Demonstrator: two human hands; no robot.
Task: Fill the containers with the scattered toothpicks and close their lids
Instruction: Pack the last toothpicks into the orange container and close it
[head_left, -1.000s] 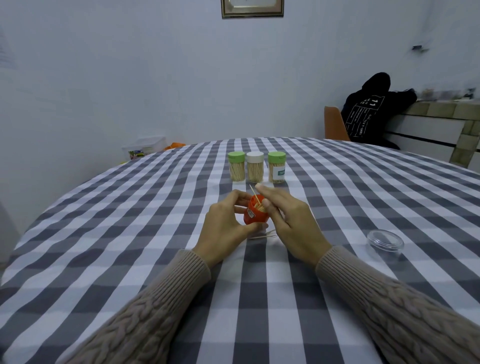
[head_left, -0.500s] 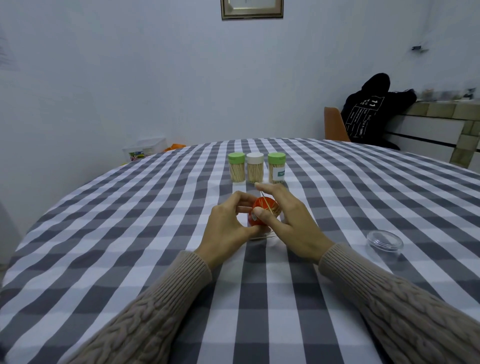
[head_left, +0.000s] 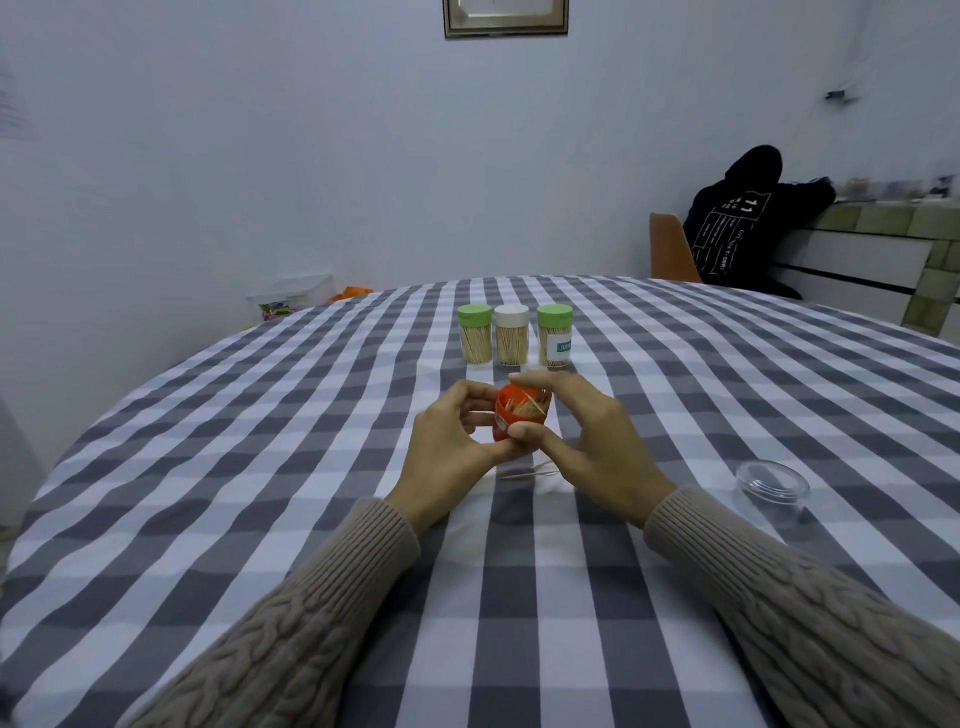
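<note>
An orange toothpick container (head_left: 511, 418), open and tilted toward me, shows toothpicks inside. My left hand (head_left: 452, 449) grips it from the left and my right hand (head_left: 587, 441) from the right, thumb on its front. A few loose toothpicks (head_left: 530, 472) lie on the checked cloth just below the hands. Three closed full containers stand in a row behind: green-lidded (head_left: 475, 333), white-lidded (head_left: 511, 334), green-lidded with a label (head_left: 555, 336). A clear plastic lid (head_left: 772, 487) rests on the cloth to the right.
The round table (head_left: 234, 467) wears a grey-and-white checked cloth. A person in a black hoodie (head_left: 737, 228) sits on an orange chair (head_left: 670, 249) at the back right. A clear box (head_left: 291, 299) stands beyond the table's far left edge.
The single toothpick that stuck up from my right fingers is now inside the orange container. The container has tipped so its open mouth faces me, and my right thumb has shifted onto its front.
</note>
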